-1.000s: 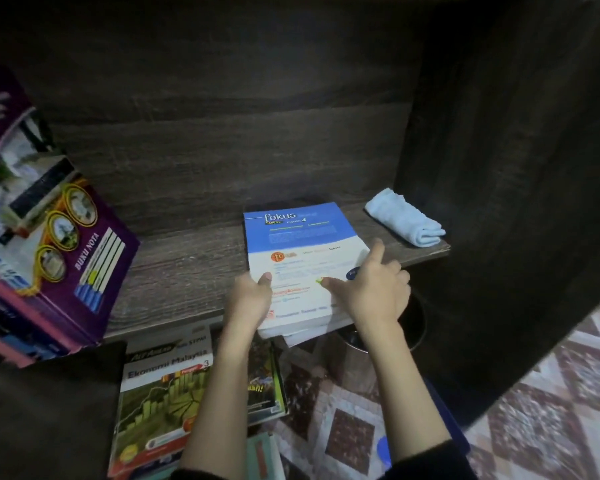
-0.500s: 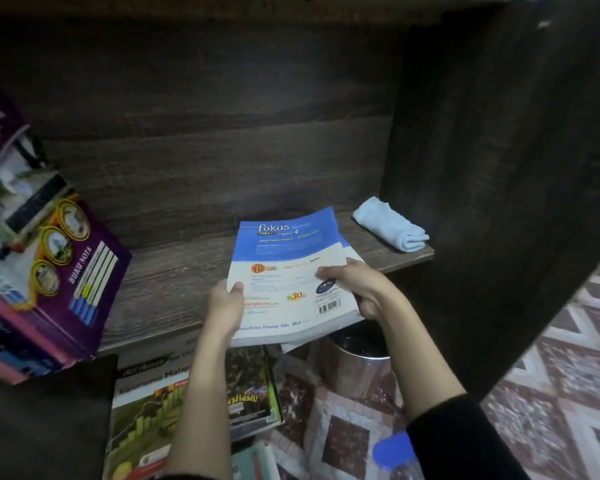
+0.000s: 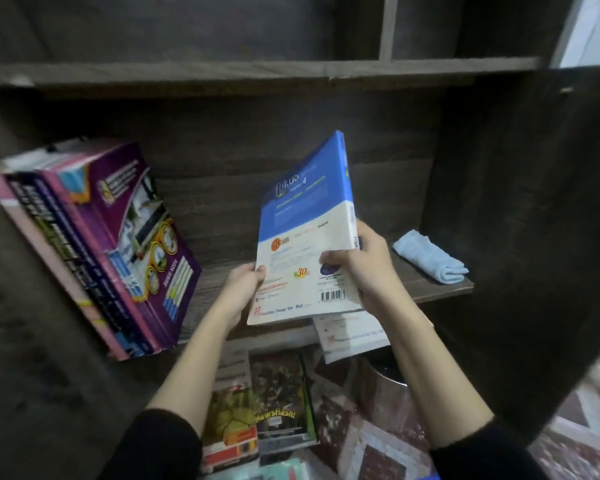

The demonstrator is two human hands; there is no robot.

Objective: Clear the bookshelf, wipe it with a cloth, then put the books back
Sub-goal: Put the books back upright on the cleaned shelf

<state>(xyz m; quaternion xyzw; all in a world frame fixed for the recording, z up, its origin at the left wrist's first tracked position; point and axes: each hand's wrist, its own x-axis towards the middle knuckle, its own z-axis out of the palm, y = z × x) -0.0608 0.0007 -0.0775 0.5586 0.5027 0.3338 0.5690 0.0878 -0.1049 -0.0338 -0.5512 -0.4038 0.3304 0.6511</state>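
A blue and white "fokus" book (image 3: 305, 233) is tilted nearly upright above the dark wooden shelf (image 3: 444, 292). My left hand (image 3: 243, 289) grips its lower left edge. My right hand (image 3: 364, 268) grips its lower right corner, thumb on the cover. A second thin white book (image 3: 354, 334) hangs below, under my right hand. Several purple and pink books (image 3: 111, 244) lean at the shelf's left end. A folded light blue cloth (image 3: 430, 258) lies at the shelf's right end.
Below the shelf, on the patterned floor, lie more books, among them a "Newsflash!" one (image 3: 281, 403) and an orange-striped one (image 3: 229, 424). A metal bin (image 3: 385, 393) stands under the shelf's right part. The dark side panel (image 3: 520, 237) closes the right.
Both hands have lifted the fokus book from lying flat on the shelf edge to a nearly upright tilt. The view has risen, showing the upper shelf board.
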